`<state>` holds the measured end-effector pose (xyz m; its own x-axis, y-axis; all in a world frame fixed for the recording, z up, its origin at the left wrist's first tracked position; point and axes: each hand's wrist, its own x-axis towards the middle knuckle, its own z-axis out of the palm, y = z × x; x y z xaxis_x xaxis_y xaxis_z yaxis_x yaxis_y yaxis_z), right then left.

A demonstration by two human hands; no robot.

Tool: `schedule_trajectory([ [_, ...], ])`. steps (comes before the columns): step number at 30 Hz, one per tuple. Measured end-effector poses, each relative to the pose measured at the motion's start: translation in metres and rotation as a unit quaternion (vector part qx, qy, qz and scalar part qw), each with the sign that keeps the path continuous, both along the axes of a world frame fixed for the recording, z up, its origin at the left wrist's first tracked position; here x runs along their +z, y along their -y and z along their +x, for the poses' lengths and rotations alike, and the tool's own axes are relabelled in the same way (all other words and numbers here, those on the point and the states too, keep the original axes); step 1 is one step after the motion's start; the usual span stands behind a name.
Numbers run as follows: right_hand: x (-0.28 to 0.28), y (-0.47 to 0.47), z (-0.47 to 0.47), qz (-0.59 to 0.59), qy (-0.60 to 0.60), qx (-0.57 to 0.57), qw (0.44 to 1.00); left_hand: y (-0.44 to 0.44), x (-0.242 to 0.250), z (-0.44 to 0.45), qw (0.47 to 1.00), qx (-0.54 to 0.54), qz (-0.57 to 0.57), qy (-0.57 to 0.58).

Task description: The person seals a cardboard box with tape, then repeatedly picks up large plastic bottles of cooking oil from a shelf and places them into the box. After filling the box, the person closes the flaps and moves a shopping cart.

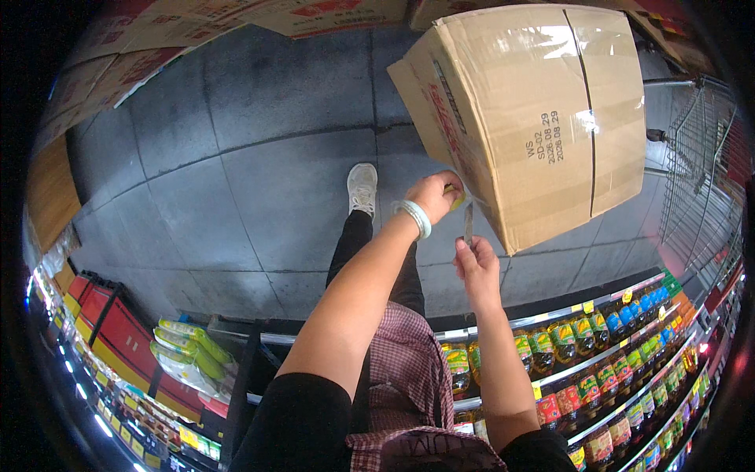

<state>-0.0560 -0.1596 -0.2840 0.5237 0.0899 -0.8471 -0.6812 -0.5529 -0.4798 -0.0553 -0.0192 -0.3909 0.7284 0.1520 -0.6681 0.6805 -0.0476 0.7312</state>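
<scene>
In front of me stands a large cardboard carton (531,130) with printed writing, clear tape and a dark strap running across its top. My left hand (435,196), a pale band around its wrist, is beside the carton's near left edge. Its fingers are closed around a small yellow object (458,200), mostly hidden in the grip. My right hand (479,268) pinches a narrow, flat metal blade (468,223) between thumb and fingers. The blade points away from me towards the carton's lower edge, and I cannot tell whether it touches.
Behind the carton on the right stands a wire shopping cart (702,171). Shelves of bottled cooking oil (563,342) curve along the lower right. Green-and-white packages (191,354) lie at lower left. More cartons (194,29) line the far side of the grey tiled floor (283,165).
</scene>
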Motion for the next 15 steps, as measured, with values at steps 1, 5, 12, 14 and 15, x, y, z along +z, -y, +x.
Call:
schedule_trajectory([
  [1,-0.004,0.001,0.001,0.024,0.003,-0.014,1.000,0.000,0.000,0.000,1.000,0.000,0.001,-0.005],
  [5,-0.011,0.004,0.005,0.024,-0.033,-0.041,0.998,0.002,0.002,0.002,1.000,0.020,0.009,-0.001],
  [12,-0.022,0.003,0.006,0.049,-0.055,-0.126,0.989,-0.001,0.009,0.005,0.999,0.008,0.022,-0.028],
  [14,-0.023,0.001,0.006,0.047,-0.056,-0.144,0.987,0.001,0.009,0.008,0.999,-0.003,0.041,-0.033],
  [15,-0.025,-0.001,0.006,0.046,-0.059,-0.150,0.986,0.002,0.008,0.009,0.999,0.007,0.036,-0.032],
])
